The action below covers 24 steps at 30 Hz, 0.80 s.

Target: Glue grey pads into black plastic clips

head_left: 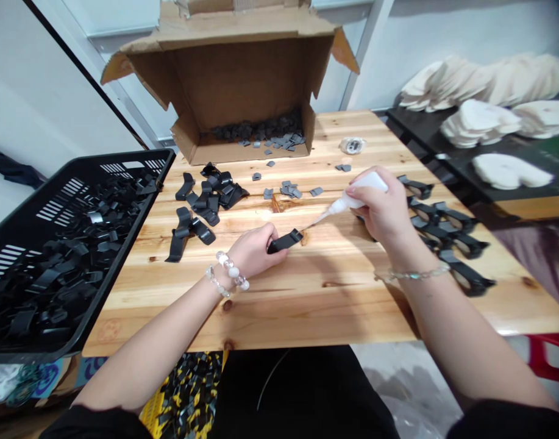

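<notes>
Left hand: your thumb and fingers pinch black curved piece, near mid-view, free end toward 2 o'clock. Right hand: your fingers curl round white squeeze bottle, at piece's 2 o'clock; nozzle aimed at free end, contact unclear. Best done, probably: steady left wrist on table, keep nozzle low, squeeze lightly. Grey tabs at 12 o'clock. No readable writing on bottle; table's round mark, 8 o'clock, too faint.
</notes>
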Available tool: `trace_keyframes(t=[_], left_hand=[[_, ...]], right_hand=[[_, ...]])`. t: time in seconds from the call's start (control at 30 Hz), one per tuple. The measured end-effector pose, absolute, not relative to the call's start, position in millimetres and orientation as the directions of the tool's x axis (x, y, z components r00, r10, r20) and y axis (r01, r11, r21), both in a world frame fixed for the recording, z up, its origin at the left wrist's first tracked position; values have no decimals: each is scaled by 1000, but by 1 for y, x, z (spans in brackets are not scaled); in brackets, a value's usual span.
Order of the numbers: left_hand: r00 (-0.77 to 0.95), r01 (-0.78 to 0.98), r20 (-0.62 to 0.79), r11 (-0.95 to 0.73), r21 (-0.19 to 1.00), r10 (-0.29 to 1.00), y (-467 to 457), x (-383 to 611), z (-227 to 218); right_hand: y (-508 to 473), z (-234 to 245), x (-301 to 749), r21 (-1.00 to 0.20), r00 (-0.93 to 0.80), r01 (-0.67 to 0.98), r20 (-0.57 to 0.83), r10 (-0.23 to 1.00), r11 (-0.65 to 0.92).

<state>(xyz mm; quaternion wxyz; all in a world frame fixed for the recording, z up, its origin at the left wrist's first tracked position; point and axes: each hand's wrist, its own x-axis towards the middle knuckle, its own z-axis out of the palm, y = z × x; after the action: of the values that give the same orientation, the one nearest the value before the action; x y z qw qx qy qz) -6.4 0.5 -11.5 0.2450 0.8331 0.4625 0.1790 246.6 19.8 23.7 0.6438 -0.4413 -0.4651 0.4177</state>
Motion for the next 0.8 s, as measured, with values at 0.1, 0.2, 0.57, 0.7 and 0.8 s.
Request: trace_keyframes(t=[0.1, 0.2, 0.57, 0.7, 0.8], left_hand=[[512, 678, 75, -457, 575, 856, 1, -6, -11], [514, 677, 75, -458, 576, 854, 1, -6, -10], [519, 682, 59, -454, 574, 853, 2, -7, -11], [520, 683, 61, -458, 568, 852, 2, -7, -11], [521, 685, 64, -461, 564, 851, 2, -7, -12]], right_hand=[[20, 23, 246, -957, 213, -113, 241, 947, 269], [21, 23, 246, -954, 212, -103, 256, 943, 282], [20, 20, 247, -945, 192, -19, 318, 928, 328], [20, 20, 248, -946, 193, -3, 317, 928, 324], [19, 21, 248, -944, 191, 0, 323, 927, 329]])
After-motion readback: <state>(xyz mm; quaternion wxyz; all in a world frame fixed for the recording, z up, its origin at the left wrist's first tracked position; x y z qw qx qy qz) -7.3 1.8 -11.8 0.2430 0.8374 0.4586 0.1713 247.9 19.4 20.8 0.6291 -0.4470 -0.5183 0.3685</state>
